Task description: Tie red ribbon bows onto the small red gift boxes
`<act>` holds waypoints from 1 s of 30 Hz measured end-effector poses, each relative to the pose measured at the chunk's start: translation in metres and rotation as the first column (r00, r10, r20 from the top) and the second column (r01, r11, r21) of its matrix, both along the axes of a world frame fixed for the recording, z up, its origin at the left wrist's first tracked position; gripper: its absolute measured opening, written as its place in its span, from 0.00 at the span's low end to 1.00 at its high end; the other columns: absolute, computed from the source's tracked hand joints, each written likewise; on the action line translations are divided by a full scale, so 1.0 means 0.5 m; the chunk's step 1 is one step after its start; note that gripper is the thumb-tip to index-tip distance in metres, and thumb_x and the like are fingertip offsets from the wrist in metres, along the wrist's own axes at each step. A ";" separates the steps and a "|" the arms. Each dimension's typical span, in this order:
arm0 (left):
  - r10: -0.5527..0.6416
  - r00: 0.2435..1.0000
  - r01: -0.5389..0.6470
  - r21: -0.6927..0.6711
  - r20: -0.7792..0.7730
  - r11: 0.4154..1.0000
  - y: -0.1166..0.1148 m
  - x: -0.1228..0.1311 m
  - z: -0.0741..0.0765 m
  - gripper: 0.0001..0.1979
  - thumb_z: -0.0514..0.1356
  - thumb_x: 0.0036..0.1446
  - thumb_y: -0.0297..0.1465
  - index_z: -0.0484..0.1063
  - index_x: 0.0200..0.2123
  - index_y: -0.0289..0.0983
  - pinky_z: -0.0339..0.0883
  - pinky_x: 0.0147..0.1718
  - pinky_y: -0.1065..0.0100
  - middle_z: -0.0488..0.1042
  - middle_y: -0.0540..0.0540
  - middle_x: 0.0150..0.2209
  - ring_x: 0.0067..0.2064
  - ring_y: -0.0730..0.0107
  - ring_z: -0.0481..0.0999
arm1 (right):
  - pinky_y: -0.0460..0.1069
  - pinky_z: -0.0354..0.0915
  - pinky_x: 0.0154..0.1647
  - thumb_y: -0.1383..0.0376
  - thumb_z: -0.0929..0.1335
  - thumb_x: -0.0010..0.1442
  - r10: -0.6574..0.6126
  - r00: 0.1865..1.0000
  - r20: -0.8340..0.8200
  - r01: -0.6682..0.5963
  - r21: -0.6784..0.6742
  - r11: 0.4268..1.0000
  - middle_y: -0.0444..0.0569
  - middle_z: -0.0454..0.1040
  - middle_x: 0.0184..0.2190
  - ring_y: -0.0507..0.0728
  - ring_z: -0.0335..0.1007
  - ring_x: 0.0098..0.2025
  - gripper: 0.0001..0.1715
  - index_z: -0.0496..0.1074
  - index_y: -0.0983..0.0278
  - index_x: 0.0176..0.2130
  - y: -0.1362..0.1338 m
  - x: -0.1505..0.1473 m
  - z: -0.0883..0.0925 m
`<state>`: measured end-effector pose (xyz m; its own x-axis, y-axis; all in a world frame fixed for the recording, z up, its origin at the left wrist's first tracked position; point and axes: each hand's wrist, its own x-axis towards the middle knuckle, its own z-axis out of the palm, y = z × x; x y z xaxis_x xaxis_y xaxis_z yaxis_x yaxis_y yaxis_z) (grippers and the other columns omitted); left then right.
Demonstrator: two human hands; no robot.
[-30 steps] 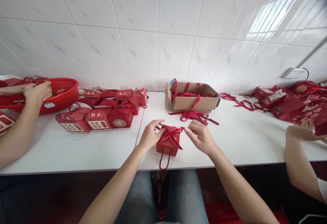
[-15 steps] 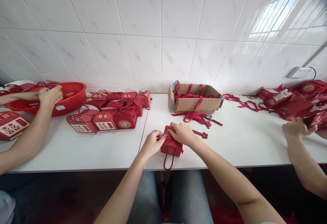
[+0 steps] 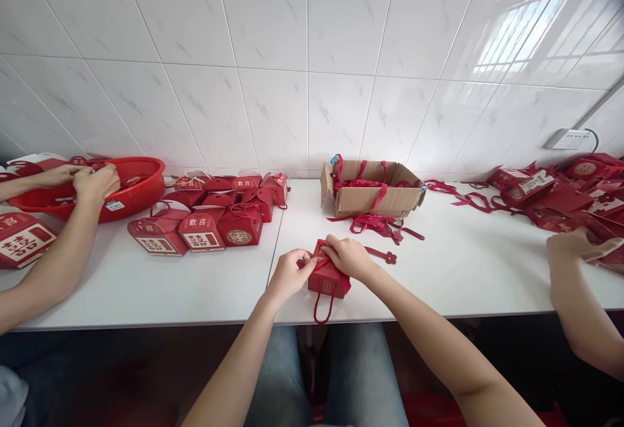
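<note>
A small red gift box (image 3: 327, 283) stands near the front edge of the white table, its red cord handle (image 3: 322, 310) hanging toward me. My left hand (image 3: 291, 273) pinches red ribbon at the box's left top side. From the right, my right hand (image 3: 350, 258) bends over the top, fingers closed on the same ribbon; the fingertips partly hide it. Just right of the box lies a red flower-ended strip (image 3: 390, 258). Behind it are loose red ribbons (image 3: 373, 223) and an open cardboard box (image 3: 361, 201) with more ribbon inside.
Rows of finished-looking red boxes (image 3: 202, 231) stand at the left. A red plastic basin (image 3: 141, 186) is beyond them, with another person's hands (image 3: 96, 183) over it. At the right, another person's hand (image 3: 575, 245) is by a heap of red boxes (image 3: 565, 199).
My hands stay on the box, which has shifted very slightly right. The hand at the far right has opened and moved slightly right.
</note>
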<state>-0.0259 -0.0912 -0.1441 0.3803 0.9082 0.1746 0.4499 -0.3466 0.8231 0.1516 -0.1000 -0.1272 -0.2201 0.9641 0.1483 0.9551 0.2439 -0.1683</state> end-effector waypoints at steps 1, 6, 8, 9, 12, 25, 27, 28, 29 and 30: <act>-0.003 1.000 0.003 0.001 -0.004 1.000 0.001 -0.001 -0.001 0.15 0.53 0.56 0.39 0.58 0.21 0.37 0.59 0.31 0.70 0.66 0.51 0.24 0.28 0.72 0.65 | 0.45 0.48 0.26 0.58 0.55 0.67 0.000 1.000 -0.005 0.000 0.002 1.000 0.47 0.76 0.30 0.55 0.71 0.31 0.14 0.65 0.60 0.39 0.000 0.000 -0.002; -0.007 1.000 0.007 0.009 0.019 1.000 0.003 -0.001 -0.012 0.16 0.53 0.56 0.39 0.58 0.21 0.37 0.62 0.33 0.69 0.70 0.49 0.27 0.31 0.70 0.69 | 0.46 0.49 0.25 0.57 0.55 0.67 -0.011 0.999 -0.033 0.012 0.008 1.000 0.47 0.75 0.28 0.55 0.70 0.29 0.15 0.65 0.61 0.39 0.000 -0.001 -0.001; 0.008 0.999 -0.008 -0.003 0.053 1.000 -0.002 -0.003 -0.016 0.15 0.53 0.57 0.40 0.58 0.23 0.38 0.64 0.34 0.69 0.72 0.48 0.31 0.33 0.69 0.72 | 0.46 0.51 0.26 0.53 0.57 0.66 0.001 0.995 -0.099 -0.001 0.002 1.000 0.47 0.73 0.27 0.55 0.69 0.28 0.17 0.65 0.61 0.38 -0.002 0.005 0.002; 0.027 0.996 -0.026 -0.020 0.081 0.999 -0.005 -0.007 -0.017 0.14 0.53 0.57 0.41 0.58 0.25 0.38 0.65 0.35 0.68 0.73 0.47 0.34 0.36 0.67 0.73 | 0.46 0.54 0.27 0.51 0.57 0.64 0.016 0.987 -0.161 -0.015 0.011 1.000 0.48 0.73 0.28 0.56 0.69 0.29 0.19 0.65 0.62 0.38 -0.005 0.012 0.003; 0.153 0.979 -0.145 -0.067 0.137 0.987 -0.015 -0.037 -0.024 0.14 0.53 0.57 0.44 0.60 0.32 0.39 0.69 0.40 0.65 0.73 0.42 0.45 0.47 0.62 0.74 | 0.51 0.62 0.37 0.46 0.58 0.62 0.073 0.896 -0.437 -0.010 0.145 0.989 0.54 0.72 0.39 0.59 0.68 0.40 0.26 0.64 0.64 0.44 -0.020 0.046 -0.010; 0.218 0.704 -0.088 0.221 -0.676 0.971 -0.017 -0.145 -0.148 0.28 0.48 0.61 0.41 0.58 0.62 0.40 0.44 0.60 0.44 0.50 0.40 0.66 0.67 0.42 0.43 | 0.61 0.54 0.61 0.54 0.73 0.49 0.072 0.501 -0.862 -0.138 0.002 0.990 0.58 0.46 0.65 0.63 0.56 0.61 0.68 0.20 0.54 0.65 -0.102 0.024 -0.187; 0.233 0.707 -0.102 0.230 -0.668 0.968 -0.017 -0.143 -0.146 0.27 0.47 0.61 0.42 0.59 0.62 0.40 0.45 0.60 0.45 0.51 0.41 0.66 0.67 0.43 0.44 | 0.60 0.57 0.59 0.58 0.72 0.50 0.043 0.506 -0.861 -0.092 -0.005 0.996 0.56 0.50 0.64 0.62 0.61 0.57 0.66 0.22 0.53 0.65 -0.119 0.020 -0.186; 0.241 0.710 -0.109 0.235 -0.662 0.966 -0.016 -0.142 -0.145 0.27 0.47 0.61 0.43 0.59 0.61 0.40 0.45 0.60 0.45 0.51 0.41 0.66 0.67 0.44 0.45 | 0.60 0.58 0.58 0.59 0.72 0.49 0.037 0.511 -0.859 -0.084 -0.007 0.996 0.56 0.51 0.63 0.62 0.62 0.56 0.66 0.22 0.54 0.65 -0.131 0.025 -0.185; 0.247 0.712 -0.112 0.241 -0.657 0.964 -0.016 -0.142 -0.144 0.27 0.47 0.61 0.43 0.60 0.61 0.41 0.46 0.60 0.45 0.52 0.41 0.65 0.66 0.44 0.45 | 0.60 0.58 0.58 0.59 0.73 0.49 0.026 0.517 -0.855 -0.075 -0.015 0.997 0.57 0.53 0.62 0.62 0.63 0.55 0.67 0.21 0.55 0.65 -0.146 0.035 -0.186; 0.253 0.715 -0.114 0.248 -0.652 0.962 -0.016 -0.142 -0.144 0.27 0.48 0.61 0.44 0.60 0.61 0.41 0.46 0.60 0.45 0.52 0.41 0.65 0.66 0.44 0.46 | 0.61 0.59 0.57 0.59 0.73 0.48 0.004 0.527 -0.850 -0.047 -0.024 0.999 0.59 0.55 0.61 0.63 0.64 0.55 0.69 0.20 0.57 0.65 -0.164 0.048 -0.188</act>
